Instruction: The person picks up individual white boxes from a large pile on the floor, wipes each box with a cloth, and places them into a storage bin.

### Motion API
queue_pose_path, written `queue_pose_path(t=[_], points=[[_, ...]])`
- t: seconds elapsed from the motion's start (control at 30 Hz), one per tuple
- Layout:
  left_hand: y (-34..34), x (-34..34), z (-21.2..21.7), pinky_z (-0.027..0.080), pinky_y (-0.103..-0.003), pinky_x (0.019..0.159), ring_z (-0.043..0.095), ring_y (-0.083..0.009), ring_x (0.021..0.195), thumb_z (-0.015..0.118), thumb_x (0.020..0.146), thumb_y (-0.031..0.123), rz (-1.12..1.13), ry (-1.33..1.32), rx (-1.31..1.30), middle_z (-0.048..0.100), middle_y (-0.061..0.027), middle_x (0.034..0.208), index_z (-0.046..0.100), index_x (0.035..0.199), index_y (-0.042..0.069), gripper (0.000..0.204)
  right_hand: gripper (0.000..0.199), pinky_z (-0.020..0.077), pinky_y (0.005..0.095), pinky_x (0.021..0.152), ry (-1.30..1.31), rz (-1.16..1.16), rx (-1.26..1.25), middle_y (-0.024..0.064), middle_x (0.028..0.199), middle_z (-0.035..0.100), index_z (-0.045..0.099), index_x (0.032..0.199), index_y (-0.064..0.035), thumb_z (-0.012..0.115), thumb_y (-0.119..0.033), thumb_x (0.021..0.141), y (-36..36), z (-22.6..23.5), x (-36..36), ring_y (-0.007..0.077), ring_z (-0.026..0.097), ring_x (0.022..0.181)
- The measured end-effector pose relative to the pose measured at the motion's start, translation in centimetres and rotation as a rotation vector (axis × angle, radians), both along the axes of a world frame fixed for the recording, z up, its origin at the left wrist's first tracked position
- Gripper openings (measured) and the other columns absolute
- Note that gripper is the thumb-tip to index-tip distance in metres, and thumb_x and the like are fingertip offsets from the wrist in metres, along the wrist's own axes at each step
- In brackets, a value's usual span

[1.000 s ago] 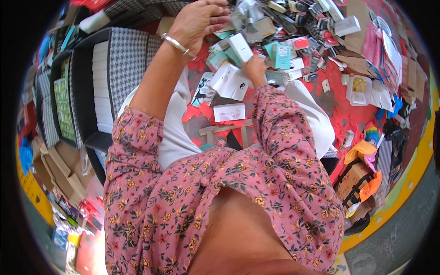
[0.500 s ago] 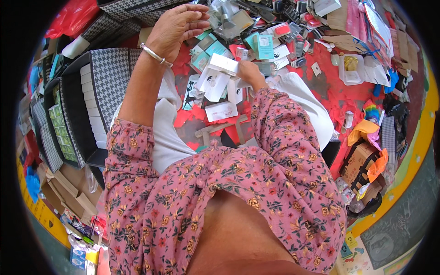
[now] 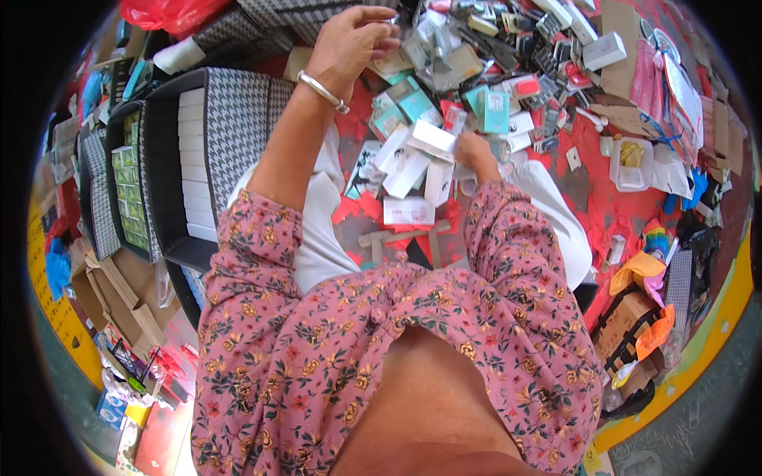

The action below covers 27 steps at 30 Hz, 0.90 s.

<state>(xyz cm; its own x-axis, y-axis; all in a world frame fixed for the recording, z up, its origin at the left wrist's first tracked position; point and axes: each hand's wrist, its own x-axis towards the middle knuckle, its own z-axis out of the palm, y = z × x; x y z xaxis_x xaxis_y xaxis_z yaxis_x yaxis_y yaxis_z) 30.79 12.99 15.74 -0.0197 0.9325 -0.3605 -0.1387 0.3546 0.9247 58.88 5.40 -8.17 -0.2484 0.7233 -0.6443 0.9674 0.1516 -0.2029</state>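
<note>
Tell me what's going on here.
A person in a pink floral top sits over a red floor strewn with small boxes and packets. The left hand, with a metal bangle on its wrist, is raised and pinches something small between its fingertips; what it is cannot be told. The right hand holds a white box lower down. Trays of stacked white boxes stand to the left.
</note>
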Motion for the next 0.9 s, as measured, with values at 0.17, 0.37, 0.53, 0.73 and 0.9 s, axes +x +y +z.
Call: queue_pose_path(t=[0.17, 0.37, 0.53, 0.73, 0.9], points=[[0.3, -1.1, 1.3, 0.047, -0.027, 0.07, 0.056, -0.0196, 0.085, 0.047, 0.083, 0.005, 0.28, -0.056, -0.018, 0.053, -0.0134, 0.101, 0.039, 0.117, -0.001, 0.035, 0.019, 0.049, 0.0398, 0.07, -0.044, 0.058, 0.078, 0.0176, 0.087, 0.062, 0.063, 0.083, -0.0025, 0.055, -0.01, 0.067, 0.3, 1.3, 0.5, 0.0323, 0.061, 0.081], [0.2, -1.1, 1.7, 0.048, -0.029, 0.069, 0.055, -0.0218, 0.086, 0.046, 0.083, 0.003, 0.291, -0.182, -0.071, 0.051, -0.014, 0.099, 0.036, 0.117, -0.001, 0.036, 0.019, 0.0488, 0.0401, 0.071, -0.031, 0.189, 0.059, 0.019, 0.087, 0.062, 0.063, 0.084, -0.0021, 0.051, -0.004, 0.07, 0.5, 2.0, -1.5, 0.0327, 0.061, 0.082], [0.3, -2.2, 1.4, 0.047, -0.033, 0.073, 0.055, -0.0253, 0.087, 0.048, 0.08, 0.001, 0.444, -0.228, -0.024, 0.048, -0.0141, 0.1, 0.032, 0.12, 0.0, 0.043, 0.022, 0.0473, 0.0428, 0.072, 0.073, -0.137, 0.106, 0.0207, 0.087, 0.061, 0.061, 0.085, -0.0006, 0.049, -0.013, 0.071, 3.7, 0.8, -1.6, 0.0347, 0.059, 0.082], [0.0, -2.5, 1.6, 0.047, -0.031, 0.073, 0.054, -0.0234, 0.088, 0.046, 0.08, 0.001, 0.458, -0.278, -0.045, 0.049, -0.0134, 0.098, 0.035, 0.116, -0.001, 0.038, 0.016, 0.0482, 0.0405, 0.069, 0.185, -0.117, 0.383, 0.0156, 0.09, 0.06, 0.06, 0.084, -0.0038, 0.053, -0.013, 0.072, 7.1, 3.1, -7.7, 0.0316, 0.06, 0.081], [-0.1, -1.9, 1.9, 0.047, -0.029, 0.073, 0.055, -0.0212, 0.087, 0.045, 0.08, 0.002, 0.409, -0.302, -0.072, 0.051, -0.0116, 0.096, 0.041, 0.112, -0.001, 0.031, 0.014, 0.0492, 0.0382, 0.064, 0.15, 0.324, 0.479, 0.012, 0.093, 0.055, 0.056, 0.088, -0.008, 0.046, -0.013, 0.08, 8.7, 1.6, -11.4, 0.0273, 0.062, 0.076]])
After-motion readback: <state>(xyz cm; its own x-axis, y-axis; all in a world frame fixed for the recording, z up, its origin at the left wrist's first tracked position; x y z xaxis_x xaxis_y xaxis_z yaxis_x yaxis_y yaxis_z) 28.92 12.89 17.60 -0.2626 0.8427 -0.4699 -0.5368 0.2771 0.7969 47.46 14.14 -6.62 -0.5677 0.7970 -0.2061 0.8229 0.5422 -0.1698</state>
